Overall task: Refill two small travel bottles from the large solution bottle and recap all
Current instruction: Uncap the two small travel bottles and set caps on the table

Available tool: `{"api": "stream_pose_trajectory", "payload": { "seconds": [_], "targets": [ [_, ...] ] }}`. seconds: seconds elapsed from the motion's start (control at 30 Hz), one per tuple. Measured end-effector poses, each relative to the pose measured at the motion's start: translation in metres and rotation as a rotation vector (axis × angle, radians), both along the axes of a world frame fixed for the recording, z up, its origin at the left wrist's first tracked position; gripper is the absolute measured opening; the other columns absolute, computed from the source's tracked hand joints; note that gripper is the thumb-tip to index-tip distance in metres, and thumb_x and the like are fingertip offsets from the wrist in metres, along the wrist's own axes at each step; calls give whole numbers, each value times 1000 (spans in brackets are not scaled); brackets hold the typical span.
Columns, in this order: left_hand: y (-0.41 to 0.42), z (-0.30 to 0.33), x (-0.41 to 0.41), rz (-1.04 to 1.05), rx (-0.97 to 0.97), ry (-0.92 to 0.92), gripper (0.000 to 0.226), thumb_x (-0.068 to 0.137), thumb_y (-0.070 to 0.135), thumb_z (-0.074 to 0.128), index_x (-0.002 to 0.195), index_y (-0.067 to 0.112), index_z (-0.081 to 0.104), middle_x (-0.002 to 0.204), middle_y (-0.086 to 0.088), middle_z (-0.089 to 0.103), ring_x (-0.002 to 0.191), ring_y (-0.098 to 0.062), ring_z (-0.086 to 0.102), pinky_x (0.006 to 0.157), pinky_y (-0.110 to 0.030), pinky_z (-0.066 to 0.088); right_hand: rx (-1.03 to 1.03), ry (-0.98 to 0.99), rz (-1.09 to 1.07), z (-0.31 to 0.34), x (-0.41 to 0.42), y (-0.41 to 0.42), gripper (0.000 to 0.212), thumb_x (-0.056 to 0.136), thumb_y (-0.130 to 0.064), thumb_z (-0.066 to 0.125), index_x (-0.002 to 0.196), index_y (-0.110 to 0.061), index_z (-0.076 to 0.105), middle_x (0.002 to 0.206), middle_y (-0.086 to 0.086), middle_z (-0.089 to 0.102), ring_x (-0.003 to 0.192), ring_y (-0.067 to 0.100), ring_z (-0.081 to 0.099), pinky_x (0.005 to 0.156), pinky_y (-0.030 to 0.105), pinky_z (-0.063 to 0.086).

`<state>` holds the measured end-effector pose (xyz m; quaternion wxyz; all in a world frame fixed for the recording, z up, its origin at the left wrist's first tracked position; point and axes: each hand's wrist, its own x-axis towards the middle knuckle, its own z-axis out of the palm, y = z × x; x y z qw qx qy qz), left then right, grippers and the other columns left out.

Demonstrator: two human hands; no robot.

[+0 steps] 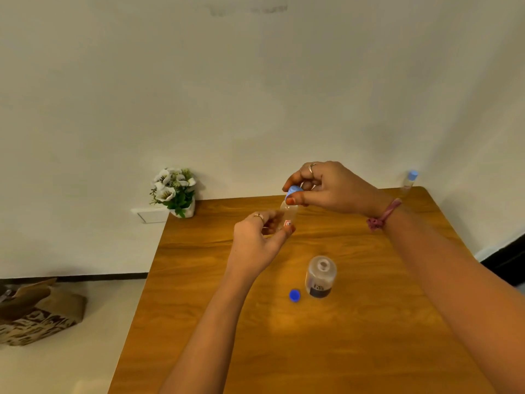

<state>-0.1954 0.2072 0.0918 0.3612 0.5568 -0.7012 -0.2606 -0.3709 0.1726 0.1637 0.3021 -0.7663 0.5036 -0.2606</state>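
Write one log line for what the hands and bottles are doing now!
left hand: holds small clear travel bottle | right hand: pinches its light blue cap | large clear solution bottle: open, upright | dark blue cap: on wooden table

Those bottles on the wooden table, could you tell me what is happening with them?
A person's left hand grips a small clear travel bottle while the right hand pinches its light blue cap. The large clear solution bottle stands uncapped on the wooden table, its dark blue cap beside it. A second small capped bottle stands at the far corner.
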Motion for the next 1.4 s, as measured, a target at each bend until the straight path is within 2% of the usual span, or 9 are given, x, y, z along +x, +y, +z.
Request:
{"api": "stream_pose_trajectory", "payload": {
  "seconds": [0.13,0.27,0.43,0.53,0.73,0.87,1.17,1.27,1.4],
  "targets": [
    [19,-3,14,-40,48,52,38,80,30,74,113,12,67,98,5,66,84,-3,61,68,-5,47,79,133,183,16,5,11,32,79,-20,73,109,-29,62,105,-13,60,93,12,65,83,23,53],
    [31,-4,24,-12,37,79,39,79,30,75,113,15,67,100,4,65,86,-4,60,68,-7,46,262,351,124,29,19,19,72,72,-46,72,134,-27,41,114,-7,62,71,11,69,72,22,55],
    [43,-4,29,-17,35,100,40,79,30,75,115,16,66,99,6,64,86,-3,59,70,-11,49,160,401,172,35,33,29,33,83,-29,68,113,-14,62,88,-8,66,75,11,67,67,16,52],
    [46,-4,30,-4,34,112,37,79,31,74,112,16,66,97,6,63,84,-3,59,67,-10,46,257,349,179,39,31,30,56,76,-34,74,126,-29,50,114,-8,59,77,9,68,72,22,55],
    [50,-8,28,13,71,129,38,78,32,75,112,17,66,98,8,62,85,-3,59,67,-11,48,225,367,169,32,38,39,40,80,-19,73,117,-19,59,99,-3,61,68,7,65,59,19,56],
    [52,-9,26,16,82,108,38,78,33,75,112,19,66,97,9,62,83,-1,57,64,-8,45,279,409,93,32,39,43,46,79,-37,70,115,-11,58,92,1,68,68,12,67,52,18,54],
    [57,-14,23,4,93,94,39,78,33,75,114,19,66,100,8,63,84,-2,58,67,-11,46,219,399,96,30,33,48,37,82,-28,69,113,-9,61,83,-7,66,63,1,64,63,12,51],
    [58,-16,23,9,101,110,38,78,32,75,113,19,66,98,7,64,83,-2,58,66,-9,46,225,411,146,31,30,50,50,79,-25,73,125,-21,54,106,-5,62,75,5,64,78,22,53],
    [60,-19,21,6,98,94,38,78,34,75,111,19,66,97,9,62,83,-2,58,67,-9,45,279,393,93,24,32,52,45,80,-34,70,116,-9,59,88,1,68,63,7,67,58,17,55]
  ]
}}
